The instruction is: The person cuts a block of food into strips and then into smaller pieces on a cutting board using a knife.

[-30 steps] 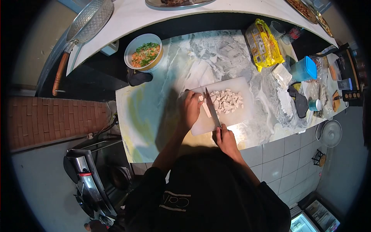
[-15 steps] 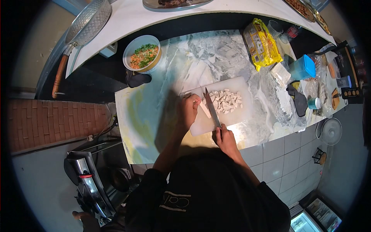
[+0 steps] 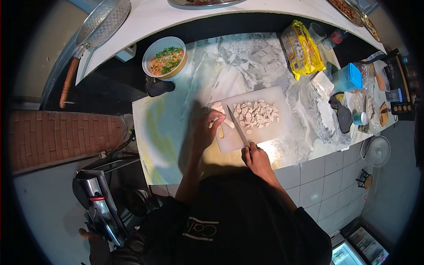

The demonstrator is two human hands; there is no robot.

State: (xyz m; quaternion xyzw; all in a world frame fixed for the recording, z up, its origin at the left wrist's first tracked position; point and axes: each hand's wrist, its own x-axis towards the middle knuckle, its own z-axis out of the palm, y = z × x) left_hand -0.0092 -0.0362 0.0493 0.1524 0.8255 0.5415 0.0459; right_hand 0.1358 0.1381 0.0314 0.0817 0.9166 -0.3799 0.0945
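A white cutting board lies on the marble counter with a heap of small pale chopped pieces on its right part. My right hand is wrapped round the handle of a knife, whose blade points away from me across the board, left of the heap. At the board's left side, my left hand has its fingers pinched at pale strips. More pale pieces lie just beyond its fingertips. Exactly what those fingers grip is too small to make out.
A bowl of chopped greens and orange bits stands at the back left. Toward the back right are a yellow packet, a blue-lidded container, and a small jar. Another person's hand shows at the lower left.
My left hand has moved left, away from the blade. The knife has shifted slightly and lies closer to the chopped heap. More of the pale strips now show.
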